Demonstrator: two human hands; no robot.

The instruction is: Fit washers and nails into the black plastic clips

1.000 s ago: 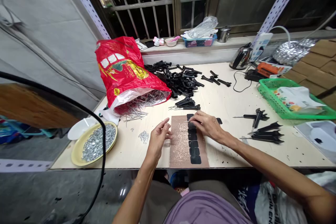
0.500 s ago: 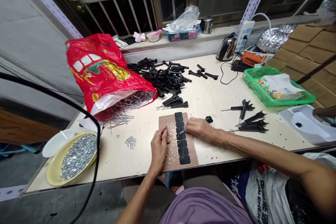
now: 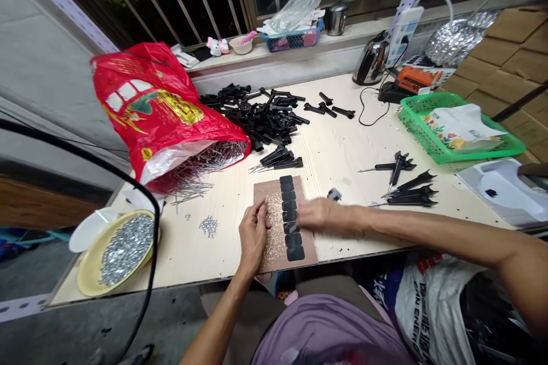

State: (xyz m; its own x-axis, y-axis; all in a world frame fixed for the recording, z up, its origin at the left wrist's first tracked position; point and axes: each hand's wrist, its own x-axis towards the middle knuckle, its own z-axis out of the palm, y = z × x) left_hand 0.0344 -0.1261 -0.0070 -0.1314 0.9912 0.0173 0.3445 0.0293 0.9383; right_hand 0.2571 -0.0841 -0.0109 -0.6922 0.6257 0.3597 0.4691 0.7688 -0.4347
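A brown board (image 3: 308, 251) lies at the table's front edge, its left part covered with pale specks. Down it runs a column of black rounded pads (image 3: 295, 254). My left hand (image 3: 252, 236) rests at the board's left edge, thumb and fingers pressed together; what they pinch, if anything, is hidden. Over the right side of the pads is my right hand (image 3: 323, 214), blurred, its fingers curled closed; I cannot make out what is in them. Just behind it lies a small dark piece with a light, shiny face (image 3: 334, 194).
Black plastic handles (image 3: 261, 120) are heaped at the back, beside a red bag (image 3: 158, 102) of metal rods. A yellow bowl (image 3: 83, 276) and a small pile of silvery bits (image 3: 209, 227) stand left. Rods with black handles (image 3: 409, 198) and a green basket (image 3: 432, 148) are right.
My right hand has shifted slightly toward me along the pads. The small piece behind it now shows a light face instead of black. My left hand stays at the board; the whole view has shifted slightly.
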